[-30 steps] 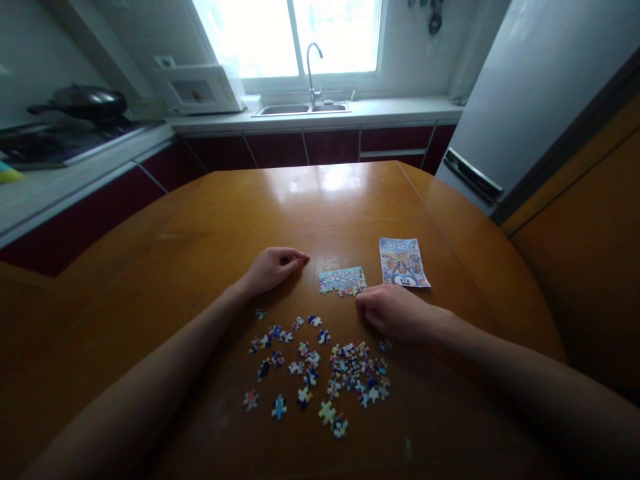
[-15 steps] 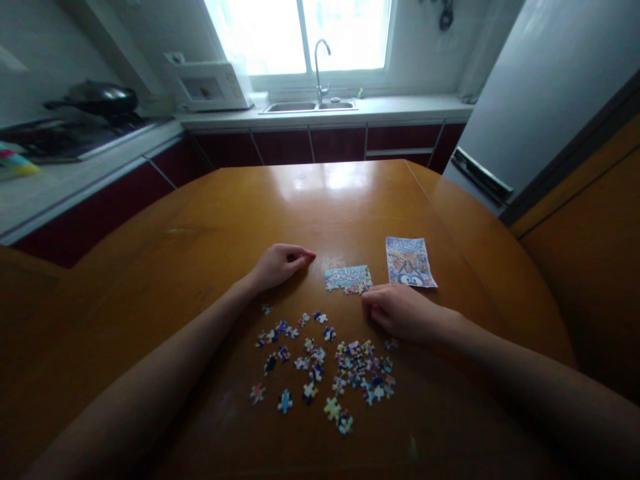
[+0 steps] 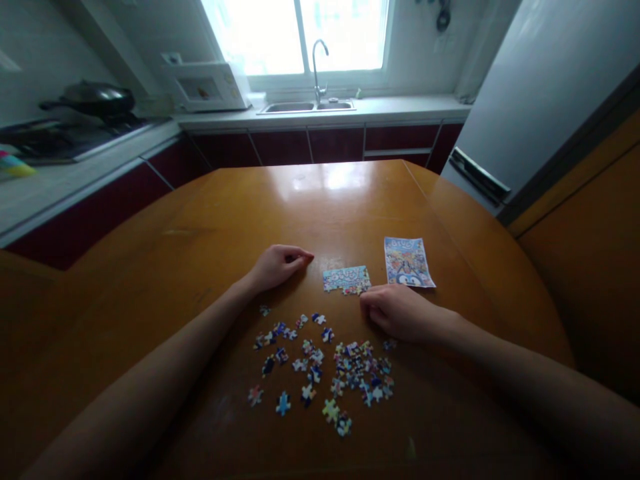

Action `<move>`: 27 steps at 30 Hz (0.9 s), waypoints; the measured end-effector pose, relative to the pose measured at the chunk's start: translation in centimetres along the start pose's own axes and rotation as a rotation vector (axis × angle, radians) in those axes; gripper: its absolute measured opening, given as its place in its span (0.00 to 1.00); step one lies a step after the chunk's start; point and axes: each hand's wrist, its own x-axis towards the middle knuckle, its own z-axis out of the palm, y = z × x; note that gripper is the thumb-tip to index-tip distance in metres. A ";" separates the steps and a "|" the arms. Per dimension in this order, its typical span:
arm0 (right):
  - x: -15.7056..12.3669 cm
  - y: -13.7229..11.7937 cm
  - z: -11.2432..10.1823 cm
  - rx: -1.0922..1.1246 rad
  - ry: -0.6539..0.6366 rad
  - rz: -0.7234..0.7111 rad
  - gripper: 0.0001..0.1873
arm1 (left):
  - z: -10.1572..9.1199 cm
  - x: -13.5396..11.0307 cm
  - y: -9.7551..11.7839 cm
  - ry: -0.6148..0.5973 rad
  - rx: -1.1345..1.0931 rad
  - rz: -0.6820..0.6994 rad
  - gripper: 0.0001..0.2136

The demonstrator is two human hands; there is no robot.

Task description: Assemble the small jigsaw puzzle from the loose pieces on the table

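Note:
A partly joined jigsaw puzzle [image 3: 345, 279], pale blue with lettering, lies flat on the table between my hands. My left hand [image 3: 281, 265] rests to its left, apart from it, thumb and forefinger closed together with nothing visible between them. At the puzzle's lower right corner is my right hand [image 3: 393, 308], its fingers curled under; whatever they may hold is hidden. Loose puzzle pieces [image 3: 357, 365] are heaped nearer to me, with others scattered to the left, among them a blue piece [image 3: 283, 403] and a yellow-green piece [image 3: 331, 410].
A printed picture sheet [image 3: 407, 260] with a penguin lies just beyond my right hand. The wooden table [image 3: 240, 207] has a rounded edge. Behind it are a counter with a sink [image 3: 295, 107], a microwave [image 3: 207, 87] and a wok [image 3: 95, 100]; a fridge [image 3: 525, 93] stands right.
The whole view has shifted very slightly. Both hands, the joined puzzle and the loose pieces keep their places on the table.

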 end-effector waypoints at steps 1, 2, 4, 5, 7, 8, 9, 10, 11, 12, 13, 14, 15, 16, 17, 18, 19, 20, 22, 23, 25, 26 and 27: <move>0.0 0.0 0.0 0.001 -0.002 0.001 0.08 | 0.0 0.0 0.0 0.001 -0.002 0.000 0.13; 0.0 -0.1 0.0 0.002 -0.004 0.002 0.08 | 0.0 0.0 0.1 0.003 -0.003 -0.001 0.13; 0.1 -0.1 0.0 0.001 0.000 0.003 0.08 | -0.1 0.0 0.2 0.007 -0.001 0.000 0.13; 0.1 -0.1 0.0 0.001 0.002 0.001 0.08 | -0.1 0.0 0.3 0.009 0.000 0.000 0.13; 0.1 0.0 0.1 0.001 -0.001 0.004 0.08 | -0.1 0.0 0.4 0.008 -0.002 0.003 0.13; 0.1 0.0 0.1 0.003 -0.005 0.007 0.08 | -0.1 0.1 0.5 0.006 -0.002 0.003 0.13; 0.1 0.1 0.1 0.006 -0.009 0.009 0.08 | -0.1 0.1 0.5 0.005 0.000 0.001 0.14; 0.1 0.1 0.2 0.008 -0.010 0.011 0.09 | -0.1 0.1 0.5 0.005 0.003 -0.002 0.14; 0.1 0.2 0.2 0.009 -0.008 0.009 0.09 | -0.1 0.1 0.5 0.004 0.006 -0.005 0.14; 0.0 0.2 0.2 0.009 -0.005 0.006 0.09 | -0.1 0.1 0.5 0.004 0.009 -0.007 0.14; 0.0 0.2 0.2 0.008 -0.002 0.002 0.08 | 0.0 0.1 0.4 0.006 0.012 -0.009 0.14; 0.0 0.2 0.2 0.008 0.001 0.000 0.08 | 0.0 0.1 0.4 0.006 0.012 -0.010 0.14; 0.0 0.2 0.2 0.008 0.002 0.002 0.08 | 0.0 0.1 0.4 0.006 0.011 -0.011 0.14; 0.0 0.1 0.2 0.008 0.002 0.004 0.08 | 0.0 0.1 0.4 0.006 0.010 -0.010 0.14; 0.0 0.1 0.1 0.009 0.001 0.006 0.08 | 0.0 0.1 0.3 0.006 0.009 -0.009 0.14; 0.0 0.0 0.1 0.010 0.002 0.007 0.08 | 0.0 0.1 0.3 0.007 0.008 -0.008 0.14; 0.0 0.0 0.1 0.010 0.003 0.006 0.08 | 0.0 0.1 0.3 0.009 0.007 -0.006 0.14; 0.0 0.0 0.1 0.010 0.002 0.005 0.08 | 0.0 0.1 0.3 0.011 0.005 -0.004 0.14; 0.0 0.0 0.1 0.009 -0.001 0.005 0.08 | 0.0 0.1 0.3 0.012 0.005 -0.004 0.14; 0.0 0.0 0.1 0.010 -0.004 0.006 0.08 | 0.0 0.1 0.3 0.012 0.008 -0.006 0.14; 0.0 0.0 0.1 0.010 -0.008 0.009 0.08 | 0.0 0.1 0.3 0.011 0.013 -0.012 0.14; -0.1 0.0 0.0 0.009 -0.008 0.010 0.08 | 0.0 0.1 0.3 0.010 0.014 -0.013 0.14; -0.1 0.0 0.0 0.007 -0.006 0.010 0.08 | 0.0 0.0 0.3 0.009 0.014 -0.013 0.14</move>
